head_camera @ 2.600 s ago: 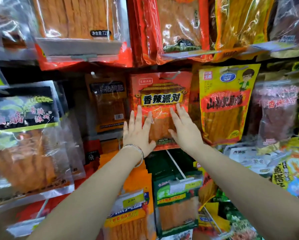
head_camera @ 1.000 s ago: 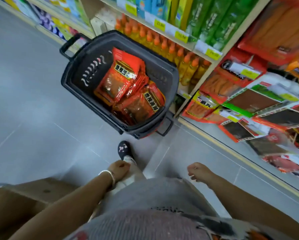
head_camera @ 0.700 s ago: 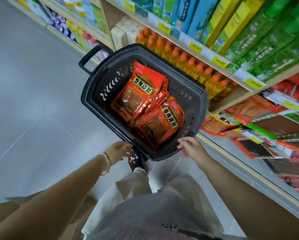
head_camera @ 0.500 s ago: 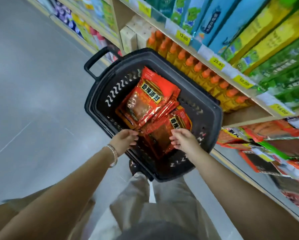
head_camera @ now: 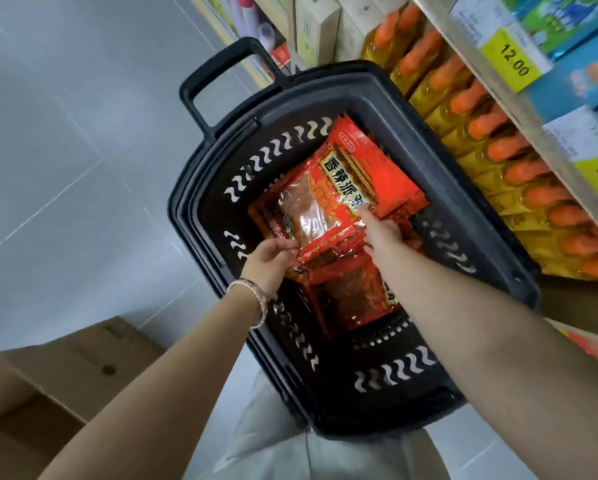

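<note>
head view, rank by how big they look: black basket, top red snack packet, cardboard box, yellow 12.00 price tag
black basket
cardboard box (cropped by frame)
top red snack packet
yellow price tag

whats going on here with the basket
A person bends over a black basket on the shop floor. The left hand pinches the near edge of a stack of red snack packets, and the right hand holds its right side. A loose packet lies lower in the basket.
</note>
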A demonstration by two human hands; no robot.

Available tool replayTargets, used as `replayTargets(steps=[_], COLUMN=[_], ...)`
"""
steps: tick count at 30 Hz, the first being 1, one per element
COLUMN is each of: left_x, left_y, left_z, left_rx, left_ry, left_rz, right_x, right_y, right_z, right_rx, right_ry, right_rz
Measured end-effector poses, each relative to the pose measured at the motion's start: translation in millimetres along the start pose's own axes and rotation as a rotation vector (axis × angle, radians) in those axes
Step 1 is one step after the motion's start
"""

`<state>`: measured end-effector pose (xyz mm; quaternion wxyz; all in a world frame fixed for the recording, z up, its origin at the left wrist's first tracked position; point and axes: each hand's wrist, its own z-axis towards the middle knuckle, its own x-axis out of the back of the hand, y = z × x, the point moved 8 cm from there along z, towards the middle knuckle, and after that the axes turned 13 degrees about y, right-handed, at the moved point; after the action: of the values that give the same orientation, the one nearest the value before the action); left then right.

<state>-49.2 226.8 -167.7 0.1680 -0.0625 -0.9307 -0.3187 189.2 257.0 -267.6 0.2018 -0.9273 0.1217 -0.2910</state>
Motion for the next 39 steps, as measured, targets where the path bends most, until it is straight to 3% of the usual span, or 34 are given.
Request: replayTargets(steps=[5,12,16,20,23,25,29,34,39], left_x=[-6.1,-1.7,4.8,2.4,3.5,12.6,31.6,35.3,31.6], left_y=[-1.4,4.7,23.6,52.4,63.4,63.8,43.7,31.1,31.3], left_z=[3.3,-2.8,-1.5,-4.1,-2.2,2.8,11.4,22.0,35.3], left_rx=[0.031,0.025,-0.057,-0.153,-0.147,-0.163,-0.203,-0.218,-0.215], left_ry=[-0.002,-0.028,-0.029,-0.144,-0.244,-0.216,-0.048,0.156,0.178], left_rz=[-0.028,-0.011,0.026,0.000,0.028,0.093,0.289,0.296,0.328], right_x=[1.1,54.4,76.3,72.1,62.7,60.5,68.6,60.7,30.8], right_y=[0.1,5.9,18.5,9.6,15.7,19.2,11.0,-14.8,-29.6], right_z=[2.5,-56.1,-81.7,-109.8,-119.8,-121.1,-95.7,-39.1,-2.5], right_rx=[0.077,0.275,0.137,0.199,0.137,0.057,0.055,0.155,0.145], right_ry=[0.088,0.034,-0.061,-0.183,-0.299,-0.337,-0.183,0.034,0.115], right_rz=[-0.027,0.036,0.077,0.100,0.172,0.216,0.264,0.139,0.030])
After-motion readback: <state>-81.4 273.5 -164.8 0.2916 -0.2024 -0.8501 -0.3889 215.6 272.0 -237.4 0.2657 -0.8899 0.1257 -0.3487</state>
